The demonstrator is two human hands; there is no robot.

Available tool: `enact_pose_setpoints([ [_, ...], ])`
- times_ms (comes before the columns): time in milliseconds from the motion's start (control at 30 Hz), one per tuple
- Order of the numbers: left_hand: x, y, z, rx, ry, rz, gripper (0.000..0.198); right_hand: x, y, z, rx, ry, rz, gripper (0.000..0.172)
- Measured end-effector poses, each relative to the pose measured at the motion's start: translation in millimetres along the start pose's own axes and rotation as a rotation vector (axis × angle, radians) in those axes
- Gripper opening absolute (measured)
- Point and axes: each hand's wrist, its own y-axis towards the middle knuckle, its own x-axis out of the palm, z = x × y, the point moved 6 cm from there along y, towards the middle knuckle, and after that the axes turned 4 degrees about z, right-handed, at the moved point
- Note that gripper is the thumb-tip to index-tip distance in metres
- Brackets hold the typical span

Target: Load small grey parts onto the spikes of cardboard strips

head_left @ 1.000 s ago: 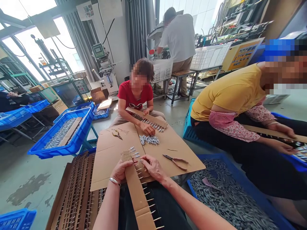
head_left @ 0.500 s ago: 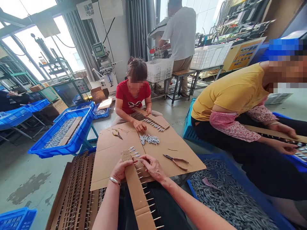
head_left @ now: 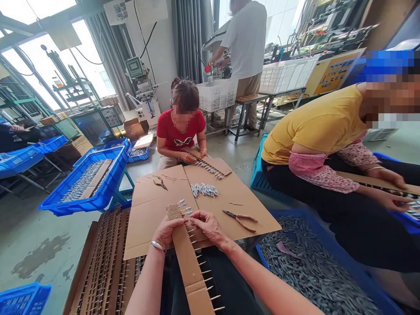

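My left hand (head_left: 168, 229), with a silver bangle at the wrist, grips a long cardboard strip (head_left: 188, 262) near its far end. Thin pointed sticks (head_left: 207, 280) jut from the strip's right edge. At the far end several of them carry small grey-white spindle-shaped pieces (head_left: 185, 208). My right hand (head_left: 208, 225) is closed in a pinch at that edge, just below these capped sticks; its fingertips hide what they hold. Beyond both hands, a pile of the same grey pieces (head_left: 204, 190) lies on the cardboard tabletop (head_left: 154, 232).
Pliers (head_left: 241, 220) lie right of my hands; a second pair (head_left: 160, 183) lies far left. A co-worker in red (head_left: 182, 127) sits opposite, another in yellow (head_left: 315, 118) at right. A blue bin (head_left: 262, 258) of grey pieces stands low right, stacked stick-lined strips (head_left: 98, 262) low left.
My right fingertips have shifted slightly, staying at the strip's edge; my left hand keeps its grip. The co-worker opposite has drawn a hand back from the pile to their own strip.
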Motion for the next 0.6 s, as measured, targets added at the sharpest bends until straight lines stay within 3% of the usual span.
enact_pose_setpoints([
  [600, -0.9, 2.9, 2.1, 0.041, 0.060, 0.043, 0.039, 7.9, -0.5, -1.9, -0.058, 0.015, 0.010, 0.027],
])
